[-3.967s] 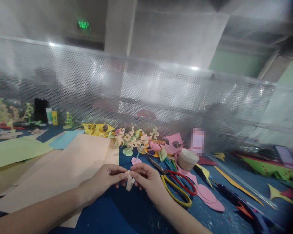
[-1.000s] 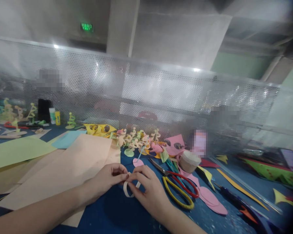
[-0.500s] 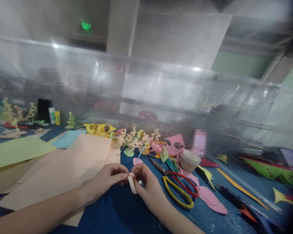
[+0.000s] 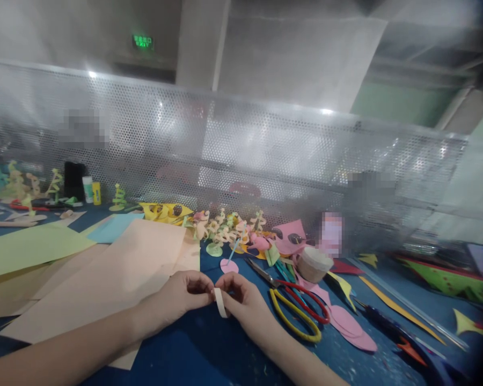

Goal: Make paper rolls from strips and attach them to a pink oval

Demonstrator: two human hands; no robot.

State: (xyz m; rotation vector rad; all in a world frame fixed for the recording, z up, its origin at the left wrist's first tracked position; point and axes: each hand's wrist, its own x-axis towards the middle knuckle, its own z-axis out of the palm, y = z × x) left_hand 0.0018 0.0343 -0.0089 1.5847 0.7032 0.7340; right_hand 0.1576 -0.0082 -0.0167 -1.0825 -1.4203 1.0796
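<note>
A blue table, pale-flecked toward the right, stands before a perforated metal screen; beyond it glows 1 green exit sign. Just over the table, 1 pale strip is between the 2 hands: the left hand pinches narrowly at its upper end, the right hand grips it between thumb and fingers. To the right lie 1 pair of scissors, 1 glue gun and 2 overlapping pink ovals. To the left lie 1 green sheet and 1 blue sheet; 2 tubes stand upright behind.
</note>
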